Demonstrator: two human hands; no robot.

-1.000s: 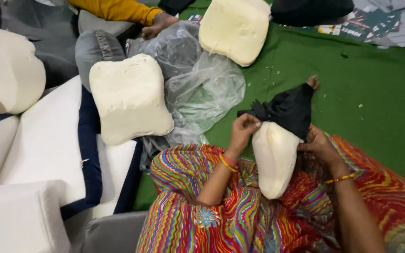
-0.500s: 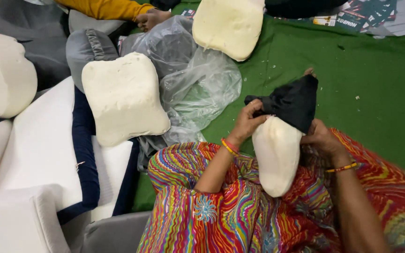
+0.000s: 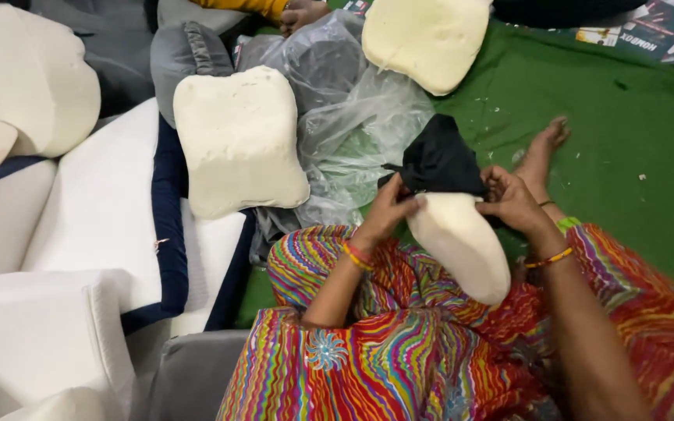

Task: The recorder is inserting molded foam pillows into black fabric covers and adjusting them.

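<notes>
Above the lap, the left hand (image 3: 390, 209) and right hand (image 3: 511, 201) each pinch the edge of a black cover (image 3: 440, 162), fingers clamped on the fabric at either side of a cream foam pillow (image 3: 462, 243). The pillow's far end sits inside the cover between the fingers; its near end hangs bare over the striped dress (image 3: 399, 351). Left of the hands lie clear plastic bags (image 3: 352, 117) and another foam pillow (image 3: 235, 140).

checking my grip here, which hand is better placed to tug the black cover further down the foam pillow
Likely the right hand: its fingers already pinch the black cover's edge on the foam pillow. The left hand braces the other side.
</notes>
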